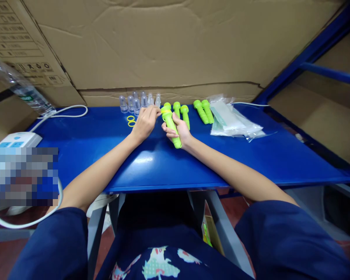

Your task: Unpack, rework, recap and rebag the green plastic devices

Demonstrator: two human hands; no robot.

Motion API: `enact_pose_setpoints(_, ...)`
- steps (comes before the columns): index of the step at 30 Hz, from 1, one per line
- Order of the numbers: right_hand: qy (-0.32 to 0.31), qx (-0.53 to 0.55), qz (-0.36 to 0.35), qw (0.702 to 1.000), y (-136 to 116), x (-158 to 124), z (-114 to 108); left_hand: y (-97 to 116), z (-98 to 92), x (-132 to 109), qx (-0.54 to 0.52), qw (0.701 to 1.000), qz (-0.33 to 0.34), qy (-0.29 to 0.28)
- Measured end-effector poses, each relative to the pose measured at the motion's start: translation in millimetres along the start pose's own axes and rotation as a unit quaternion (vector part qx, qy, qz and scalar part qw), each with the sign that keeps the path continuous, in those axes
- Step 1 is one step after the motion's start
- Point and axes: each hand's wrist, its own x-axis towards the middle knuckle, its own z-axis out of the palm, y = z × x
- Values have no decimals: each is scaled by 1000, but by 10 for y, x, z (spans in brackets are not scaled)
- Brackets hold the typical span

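My right hand [183, 131] is wrapped around a green toy flashlight [171, 123], its head tilted up and away from me. A yellow ring [167, 111] sits around the flashlight's head. My left hand [146, 122] pinches at the left side of that ring; its fingertips are partly hidden. Two loose yellow rings [131, 121] lie on the table beside my left hand. Behind it stand several clear plastic caps [130, 104]. More green flashlights [185, 114] lie just beyond my right hand, and two others [202, 111] rest farther right.
Clear plastic bags [233, 118] lie right on the blue table [90, 151]. Cardboard [163, 46] walls the back. At the left are a water bottle [26, 87], a power strip [20, 140] and a white cable [61, 112]. A blue metal frame [329, 72] bounds the right side.
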Motion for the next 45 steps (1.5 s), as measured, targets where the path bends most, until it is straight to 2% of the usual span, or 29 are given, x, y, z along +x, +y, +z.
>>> enact_pose_setpoints(4, -15, -7, -9, 1000, -18, 13, -31, 37, 98, 13, 2, 1000, -22, 7)
enact_pose_setpoints(9, 28, 30, 3, 999, -23, -30, 42, 34, 158, 9, 26, 999, -23, 14)
enact_pose_setpoints(13, 56, 57, 17, 997, -13, -59, 89, -10, 71, 10, 101, 994, 20, -40)
enact_pose_setpoints(16, 50, 55, 27, 997, -14, -62, 96, -9, -12, 6, 170, 979, 68, -90)
enact_pose_setpoints(20, 38, -13, 22, 999, -22, -54, 60, 40, -81, -1, 218, 963, 88, -129)
enact_pose_setpoints(22, 52, -103, -44, 992, -26, -53, 2, 78, -110, -2, 205, 970, 67, -116)
enact_pose_setpoints(23, 63, -163, -94, 980, -28, -53, -37, 97, -126, -2, 190, 976, 49, -98)
enact_pose_setpoints(26, 93, -353, -224, 903, -19, -50, -168, 141, -160, 5, 112, 993, -7, -25)
enact_pose_setpoints(28, 103, -446, -263, 849, 12, -40, -232, 150, -160, 11, 48, 998, -29, 9)
enact_pose_setpoints(31, 111, -515, -287, 800, 87, -21, -263, 142, -135, 17, -6, 998, -43, 40)
enact_pose_setpoints(38, 122, -547, -284, 778, 198, -32, -232, 186, -115, 23, 31, 995, -21, 96)
enact_pose_setpoints(41, 133, -532, -284, 786, 245, -51, -205, 207, -87, 16, 27, 993, -25, 111)
enact_pose_setpoints(45, 139, -509, -279, 802, 301, -63, -177, 199, -60, 11, 7, 995, -16, 103)
